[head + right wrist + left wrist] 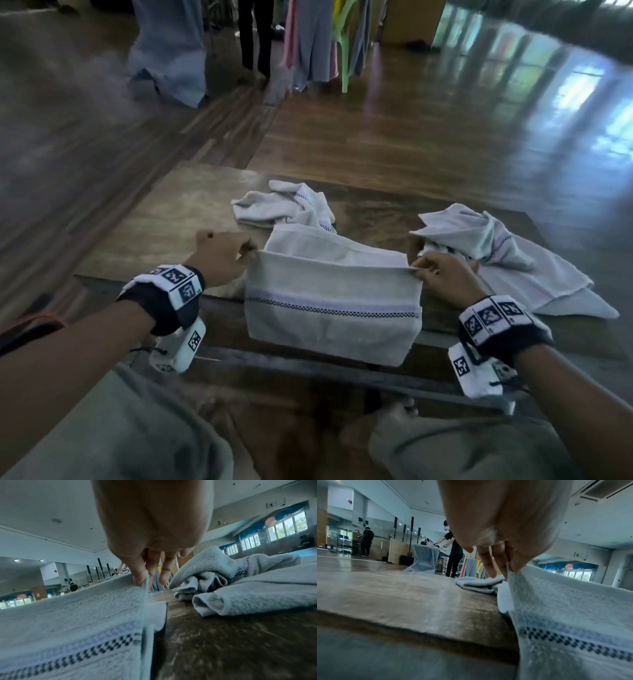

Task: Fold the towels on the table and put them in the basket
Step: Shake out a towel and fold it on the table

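Towel (striped) between both hands

Left hand pinching striped towel corner, crumpled towel behind on table

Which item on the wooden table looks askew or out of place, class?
Nothing is damaged or spilled. Two white terry towels lie crumpled, not folded: one at the far edge, one at the right. The basket is not in view.
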